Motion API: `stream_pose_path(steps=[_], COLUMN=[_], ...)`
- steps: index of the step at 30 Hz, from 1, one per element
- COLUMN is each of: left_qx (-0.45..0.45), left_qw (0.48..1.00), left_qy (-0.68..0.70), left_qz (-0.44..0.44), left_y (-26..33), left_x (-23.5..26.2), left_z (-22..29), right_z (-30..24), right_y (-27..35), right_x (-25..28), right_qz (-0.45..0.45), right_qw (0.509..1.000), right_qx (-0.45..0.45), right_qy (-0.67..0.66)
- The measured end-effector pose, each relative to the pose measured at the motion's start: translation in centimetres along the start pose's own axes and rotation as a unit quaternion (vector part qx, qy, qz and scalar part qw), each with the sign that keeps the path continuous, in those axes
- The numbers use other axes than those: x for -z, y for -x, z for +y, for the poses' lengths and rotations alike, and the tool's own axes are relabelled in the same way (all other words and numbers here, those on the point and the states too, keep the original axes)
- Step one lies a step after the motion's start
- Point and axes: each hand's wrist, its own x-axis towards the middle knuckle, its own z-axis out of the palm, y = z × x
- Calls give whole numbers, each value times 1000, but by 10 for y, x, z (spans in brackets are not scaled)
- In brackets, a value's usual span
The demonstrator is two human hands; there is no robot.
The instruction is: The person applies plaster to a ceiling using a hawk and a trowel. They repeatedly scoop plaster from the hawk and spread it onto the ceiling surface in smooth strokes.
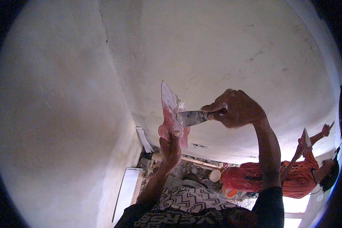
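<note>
A broad trowel blade [170,114], smeared pink and white, is held upright in the middle of the view, and it is gripped from below by the left hand [171,149], whose fingers [175,135] are wrapped tightly round the lower end of the tool, with no gap seen between them. Across it from the right, a narrower putty knife [192,117] is pressed, its grey metal blade laid flat against the face of the trowel, tip touching the pink smear. That knife is clasped in the right hand [236,108], raised above the forearm; the fingers are curled fully shut over the handle, which is hidden inside the fist, so only the blade is seen sticking out to the left. Both tools are carried just in front of the pale plastered wall [224,49], near the corner where it meets a second wall [60,114]; whether the trowel touches the plaster cannot be told. Down below, a patterned black-and-white garment [186,203] is seen at the lower edge, and a white board [126,190] is leaned along the foot of the left wall. Off to the right, another person in an orange striped shirt [300,176] is seen, one hand [301,146] raised with a small trowel [306,137] against the same wall, an orange bucket [237,178] close beside that person.
</note>
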Motion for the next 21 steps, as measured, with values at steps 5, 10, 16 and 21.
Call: stream_pose_path(steps=[5,10,16,21], left_qx=[44,-16,36,80], left_qw=[994,1000,992,958], left_qy=[-38,5,107,263], left_qz=[88,18,57,85], left_y=[-5,-6,3,2], left_x=[18,7,5,0], left_z=[-34,-1,-3,12], right_z=[36,43,27,7], right_y=[-15,-9,-5,15], right_x=[-27,-60,-82,-50], right_qz=[-57,-77,17,155], right_qw=[943,869,792,725], right_qx=[11,-65,-54,-95], right_qy=[-329,-484,-607,-664])
